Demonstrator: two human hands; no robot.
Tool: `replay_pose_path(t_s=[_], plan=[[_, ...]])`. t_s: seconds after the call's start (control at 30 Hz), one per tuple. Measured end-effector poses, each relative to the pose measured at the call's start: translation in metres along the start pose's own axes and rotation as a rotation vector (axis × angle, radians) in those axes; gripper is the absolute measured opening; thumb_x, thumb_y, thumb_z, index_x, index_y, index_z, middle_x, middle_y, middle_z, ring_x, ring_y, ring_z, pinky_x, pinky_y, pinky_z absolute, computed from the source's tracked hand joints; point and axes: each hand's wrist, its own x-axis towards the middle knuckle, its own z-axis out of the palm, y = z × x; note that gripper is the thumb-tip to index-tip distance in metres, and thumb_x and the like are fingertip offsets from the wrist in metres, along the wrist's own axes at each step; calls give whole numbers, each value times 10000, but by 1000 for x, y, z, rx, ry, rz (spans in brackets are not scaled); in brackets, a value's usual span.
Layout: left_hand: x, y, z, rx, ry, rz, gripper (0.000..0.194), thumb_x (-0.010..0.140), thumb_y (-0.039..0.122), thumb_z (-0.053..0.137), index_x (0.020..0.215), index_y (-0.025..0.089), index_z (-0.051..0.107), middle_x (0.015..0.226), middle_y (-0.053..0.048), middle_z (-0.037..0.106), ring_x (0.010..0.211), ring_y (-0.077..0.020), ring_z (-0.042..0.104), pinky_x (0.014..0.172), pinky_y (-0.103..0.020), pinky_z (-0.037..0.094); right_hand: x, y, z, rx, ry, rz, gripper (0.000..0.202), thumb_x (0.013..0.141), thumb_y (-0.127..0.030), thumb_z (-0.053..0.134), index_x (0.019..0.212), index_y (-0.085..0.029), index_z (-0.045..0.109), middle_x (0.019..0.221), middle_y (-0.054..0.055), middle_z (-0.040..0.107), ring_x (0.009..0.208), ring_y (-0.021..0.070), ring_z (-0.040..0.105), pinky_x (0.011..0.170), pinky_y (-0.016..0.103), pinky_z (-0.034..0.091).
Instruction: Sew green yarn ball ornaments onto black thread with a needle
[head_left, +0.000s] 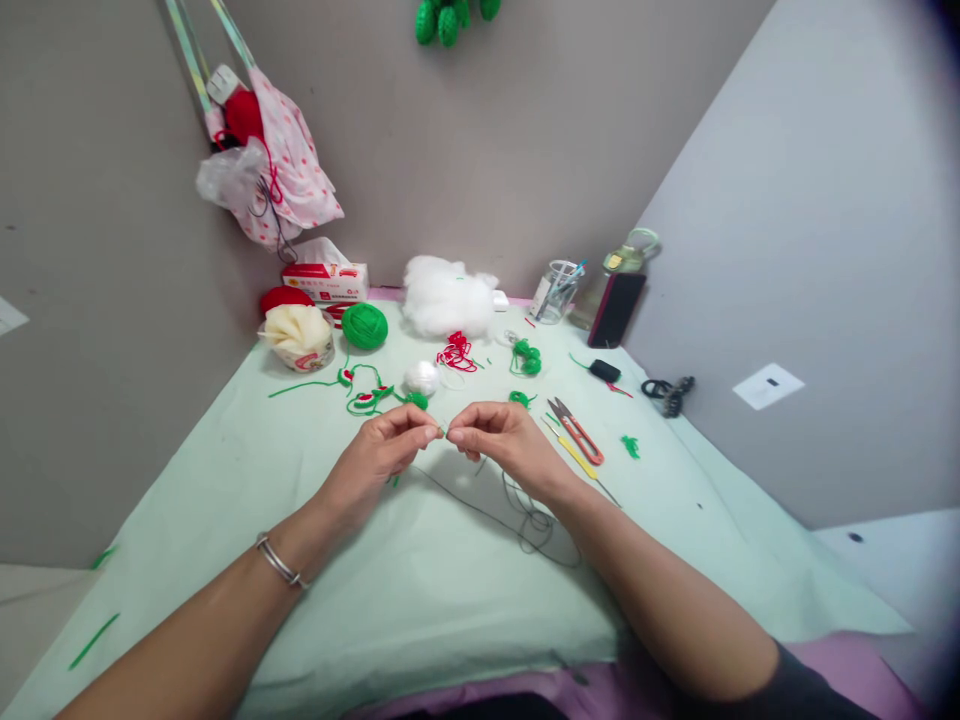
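Head view: left hand and right hand, both pinched narrow, hold 1 tiny, indistinct piece above the table; loose dark thread below could knot if tugged.

Front cloth leaves passage; scissors obstruct the right.

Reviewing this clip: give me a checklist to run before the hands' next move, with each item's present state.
1. Left grip pinched at the fingertips: ok.
2. Right grip pinched and close to the left: ok.
3. Tiny piece at the fingertips identifiable: cannot tell, too small.
4. Dark strand lying free of loops: not ok, overlapping loops near the right wrist.
5. Snips set down: ok, lying on the table beside the yellow-handled hook.
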Motion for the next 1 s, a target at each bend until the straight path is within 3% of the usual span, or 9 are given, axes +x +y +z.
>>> replay_pose_path(t_s=[0.47,0.6,0.73,0.83,1.0], plan=[[1,1,1,-27,8,14,193,842,353,690,749,196,626,559,71,350,509,-93,228,506,-280,167,1,2,0,2,-34,18,315,754,-470,801,773,-163,734,657,-6,602,600,105,493,602,255,420],[0,2,2,-29,20,8,192,827,362,698,757,195,632,566,69,362,508,-91,228,504,-277,166,1,2,-2,-36,30,-52,260,772,-427,791,763,-170,747,673,-11,598,627,105,484,627,257,418],[-1,4,2,-37,33,0,173,828,346,696,779,191,636,581,67,382,508,-87,226,505,-280,155,3,3,-4,117,116,-51,223,757,-372,810,813,-177,719,677,-14,649,585,101,543,621,261,463],[0,4,2,-57,42,10,173,833,343,691,783,189,631,593,65,378,514,-87,223,508,-279,148,3,5,-3,254,106,-22,257,733,-356,834,838,-182,677,810,28,731,657,126,640,664,281,527],[0,5,2,-69,56,14,190,812,362,705,783,188,634,586,63,363,518,-91,221,513,-276,150,3,7,0,216,90,-61,254,724,-357,842,800,-169,690,858,40,736,670,119,643,689,284,540]])
